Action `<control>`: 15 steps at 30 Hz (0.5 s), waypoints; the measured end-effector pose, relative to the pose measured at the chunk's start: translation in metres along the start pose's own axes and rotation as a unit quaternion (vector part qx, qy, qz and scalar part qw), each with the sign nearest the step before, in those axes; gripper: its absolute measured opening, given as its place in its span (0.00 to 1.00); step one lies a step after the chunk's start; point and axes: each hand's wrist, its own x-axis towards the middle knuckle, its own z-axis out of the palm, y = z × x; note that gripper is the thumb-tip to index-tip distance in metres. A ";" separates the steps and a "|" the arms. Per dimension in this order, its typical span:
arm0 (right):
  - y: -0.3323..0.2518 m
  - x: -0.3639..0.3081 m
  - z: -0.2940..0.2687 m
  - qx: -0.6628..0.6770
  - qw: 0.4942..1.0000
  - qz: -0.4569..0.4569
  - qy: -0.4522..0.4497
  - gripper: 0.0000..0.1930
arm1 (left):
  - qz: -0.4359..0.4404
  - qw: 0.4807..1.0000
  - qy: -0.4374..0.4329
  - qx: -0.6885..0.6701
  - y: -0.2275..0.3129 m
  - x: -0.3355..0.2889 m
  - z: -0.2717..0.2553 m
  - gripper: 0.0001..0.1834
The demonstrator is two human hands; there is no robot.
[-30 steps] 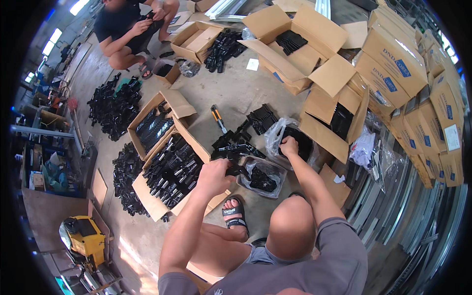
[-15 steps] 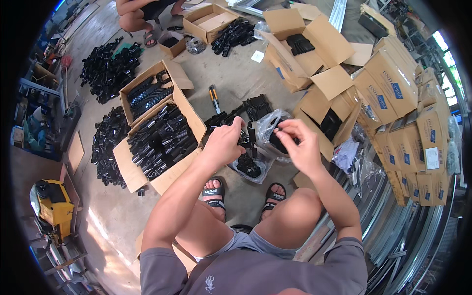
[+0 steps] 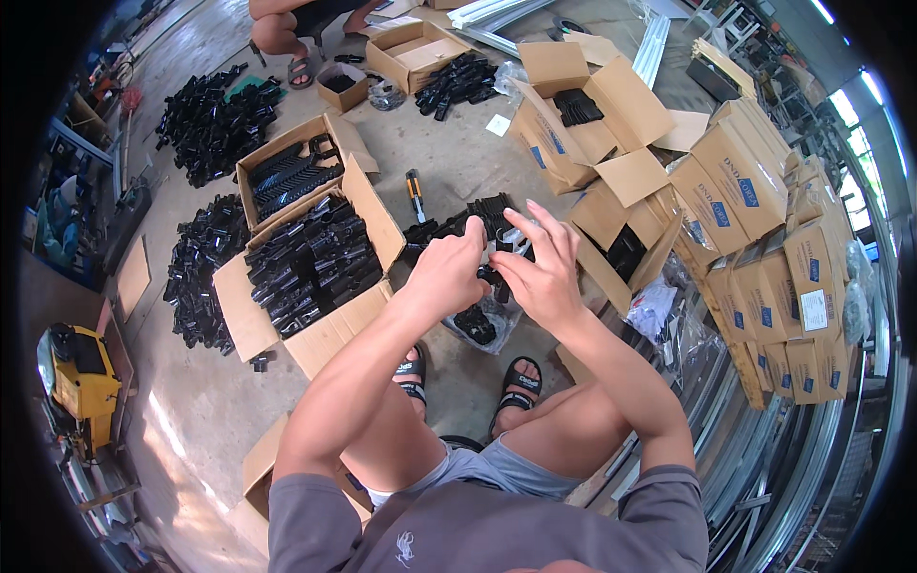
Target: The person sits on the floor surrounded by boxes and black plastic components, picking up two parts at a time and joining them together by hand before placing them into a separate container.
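Note:
My left hand (image 3: 444,274) is closed, fingers curled round a small black part (image 3: 494,280) that shows only partly between my hands. My right hand (image 3: 543,270) meets it from the right. Its thumb and a fingertip press together at the part, with the other fingers raised; anything in that pinch is too small to make out. Below them, a clear plastic bag of small black pieces (image 3: 475,328) lies open on the floor. Behind my hands is a row of black parts (image 3: 487,207), beside a tool with an orange-and-black handle (image 3: 415,194).
To the left stand open cartons packed with black parts (image 3: 313,267), with loose heaps (image 3: 205,277) beyond. Open cartons (image 3: 626,177) and stacked boxes (image 3: 731,196) are at right, above metal profiles (image 3: 755,477). Another person (image 3: 291,38) crouches at the far left. A yellow machine (image 3: 86,377) stands near left.
My right hand has moved left from over the plastic bag on the right to meet my left hand, and its fingers have risen. My left hand stays closed. The view has shifted slightly.

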 end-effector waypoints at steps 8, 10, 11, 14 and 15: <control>-0.014 0.005 -0.005 0.017 0.997 0.027 -0.072 0.04 | 0.014 0.999 0.031 0.002 -0.002 -0.008 -0.004 0.30; -0.011 0.004 -0.011 0.029 0.997 0.022 -0.064 0.04 | 0.025 0.999 0.028 -0.019 -0.001 -0.007 -0.004 0.29; -0.011 0.003 -0.012 0.027 0.997 0.019 -0.063 0.04 | 0.026 0.999 0.023 -0.023 0.001 -0.007 -0.005 0.29; -0.010 0.002 -0.010 0.027 0.998 0.015 -0.059 0.04 | 0.005 1.000 -0.006 -0.001 0.009 -0.009 -0.008 0.30; -0.010 0.002 -0.009 0.032 0.998 0.009 -0.059 0.05 | 0.006 1.000 0.001 -0.008 0.005 -0.008 -0.006 0.29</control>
